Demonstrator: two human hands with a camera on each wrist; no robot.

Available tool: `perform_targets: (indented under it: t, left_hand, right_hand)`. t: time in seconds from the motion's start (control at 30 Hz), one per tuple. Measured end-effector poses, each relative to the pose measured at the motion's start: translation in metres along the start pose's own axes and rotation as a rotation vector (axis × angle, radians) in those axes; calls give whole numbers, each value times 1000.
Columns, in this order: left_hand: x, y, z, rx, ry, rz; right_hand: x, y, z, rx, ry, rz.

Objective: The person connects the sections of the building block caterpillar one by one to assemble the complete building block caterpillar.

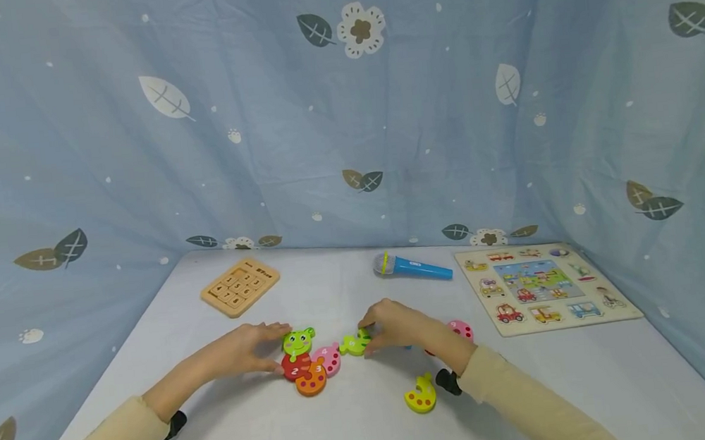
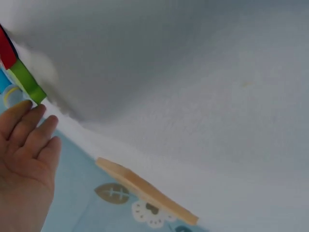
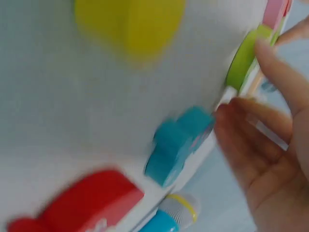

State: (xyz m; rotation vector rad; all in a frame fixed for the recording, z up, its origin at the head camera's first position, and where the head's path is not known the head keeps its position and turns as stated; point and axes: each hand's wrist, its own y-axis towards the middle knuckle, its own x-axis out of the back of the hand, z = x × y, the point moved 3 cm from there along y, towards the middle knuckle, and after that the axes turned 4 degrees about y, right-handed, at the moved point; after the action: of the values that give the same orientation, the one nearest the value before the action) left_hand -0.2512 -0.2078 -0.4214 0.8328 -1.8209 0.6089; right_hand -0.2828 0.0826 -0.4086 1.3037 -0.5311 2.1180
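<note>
In the head view, a caterpillar-shaped number puzzle lies partly joined on the table: a green smiling head piece (image 1: 298, 341), a red piece (image 1: 296, 365) marked 2, an orange piece (image 1: 311, 380) marked 3 and a pink piece (image 1: 328, 359). My left hand (image 1: 240, 350) rests beside them, fingertips at the head piece and thumb near the red one; its fingers are fairly straight in the left wrist view. With thumb and fingers, my right hand (image 1: 394, 323) pinches a light green puzzle piece (image 1: 354, 344) up against the pink one, covering part of it.
Near the right forearm lie a yellow piece (image 1: 421, 394), a blue piece (image 3: 178, 145), a red piece (image 3: 91, 203) and a pink piece (image 1: 461, 330). Farther back are a wooden number board (image 1: 241, 287), a blue toy microphone (image 1: 417, 267) and a vehicle picture puzzle (image 1: 547, 288).
</note>
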Motion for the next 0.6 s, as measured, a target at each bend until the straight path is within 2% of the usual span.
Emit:
perform_targets:
  t: [0.13,0.27,0.43,0.6]
  left_hand:
    - [-1,-4,0,31,2,-18]
    - [-2,-8,-1,35,6,-47]
    - [-2,-10,-2,51,8,-85]
    - [-5,-9,-3,71,-23,-83]
  right_hand:
    - [-5,-6,6,-97,53,-81]
    - [-8,-10,12,-147,90,-145]
    - [-14,-11,11,-192,142,-182]
    - [-17,-9,12,-223,143,-201]
